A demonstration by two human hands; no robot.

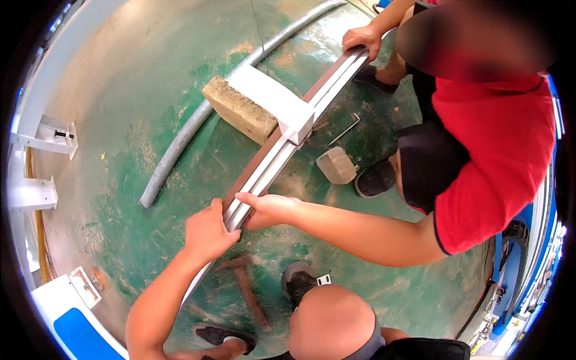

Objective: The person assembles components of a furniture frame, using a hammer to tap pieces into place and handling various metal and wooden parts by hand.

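My left hand [210, 231] is closed round the near end of a long rail [264, 174] with silver grooves and a brown face. The rail slants from lower left to upper right. A co-worker in a red shirt grips it too, one hand [267, 211] beside mine and the other hand [363, 42] at the far end. A white angled bracket [300, 123] crosses the rail's middle. Its flat arm lies over a tan block [240, 111]. My right hand is not visible. Below the rail, a hammer [251, 294] lies on the floor near my shoes.
A bent grey pipe [174, 147] runs behind the tan block. Right of the rail lie a hex key [345, 129] and a small grey block [336, 165], close to the co-worker's shoe [377, 178]. White metal brackets [39, 193] stand at the left edge.
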